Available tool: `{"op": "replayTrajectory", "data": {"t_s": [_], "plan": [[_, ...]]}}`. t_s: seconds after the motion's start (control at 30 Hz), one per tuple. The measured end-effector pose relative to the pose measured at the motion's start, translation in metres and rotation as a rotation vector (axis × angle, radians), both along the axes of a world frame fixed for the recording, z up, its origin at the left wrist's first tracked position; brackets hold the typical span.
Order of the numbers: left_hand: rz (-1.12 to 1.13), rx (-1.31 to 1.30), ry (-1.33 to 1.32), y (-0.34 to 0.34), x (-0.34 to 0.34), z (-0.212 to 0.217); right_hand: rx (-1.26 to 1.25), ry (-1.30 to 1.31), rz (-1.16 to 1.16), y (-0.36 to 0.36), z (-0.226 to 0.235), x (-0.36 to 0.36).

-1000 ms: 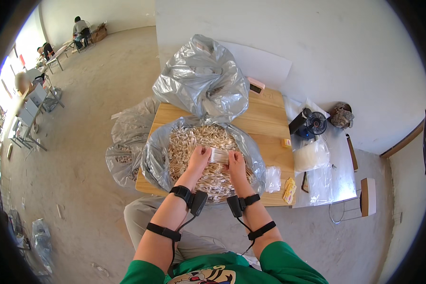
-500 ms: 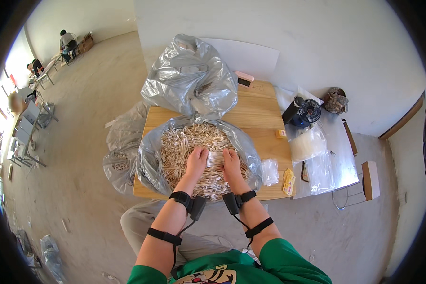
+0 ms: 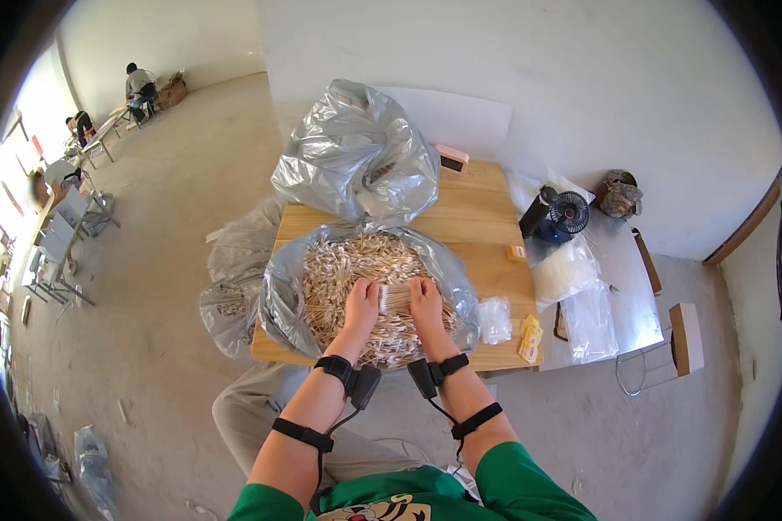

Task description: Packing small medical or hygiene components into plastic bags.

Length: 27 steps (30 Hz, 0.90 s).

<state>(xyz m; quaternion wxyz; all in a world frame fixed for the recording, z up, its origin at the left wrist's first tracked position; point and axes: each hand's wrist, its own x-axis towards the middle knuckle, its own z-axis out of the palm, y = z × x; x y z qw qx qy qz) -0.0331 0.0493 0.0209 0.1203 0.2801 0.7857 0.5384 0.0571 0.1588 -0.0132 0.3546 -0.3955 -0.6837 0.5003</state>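
Observation:
Between my two hands lies a neat bundle of cotton swabs (image 3: 395,299), its sticks running from one hand to the other. My left hand (image 3: 362,304) is closed on the bundle's left end, and my right hand (image 3: 425,304) closes on the right end. Just under them is a heap of loose cotton swabs (image 3: 347,260), pointing every way, inside an opened grey plastic bag (image 3: 280,282). That bag rests on a wooden table (image 3: 487,208). My fingertips are partly hidden behind the bundle.
A second, bulky grey bag (image 3: 356,156) stands behind. To the right are small clear bags (image 3: 495,319), yellow packets (image 3: 530,339), a yellow box (image 3: 516,253), a black fan (image 3: 570,212) and a stack of clear plastic sleeves (image 3: 566,271). People sit at tables far left.
The whole view has shifted slightly, so the table and bags appear lower. Both hands keep hold of the swab bundle, and the gap between them looks slightly wider.

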Motion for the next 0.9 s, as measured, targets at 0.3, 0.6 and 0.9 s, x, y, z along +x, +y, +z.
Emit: {"op": "replayTrajectory", "data": {"t_s": [0.3, 0.6, 0.9], "plan": [[0.069, 0.025, 0.042, 0.006, 0.013, 0.013, 0.265, -0.06, -0.022, -0.002, -0.002, 0.005], [0.161, 0.117, 0.14, 0.004, 0.003, 0.011, -0.174, 0.103, 0.001, -0.008, 0.001, -0.01], [0.148, 0.061, 0.285, 0.009, 0.001, 0.012, -0.085, -0.004, 0.033, -0.014, 0.009, -0.014]]}}
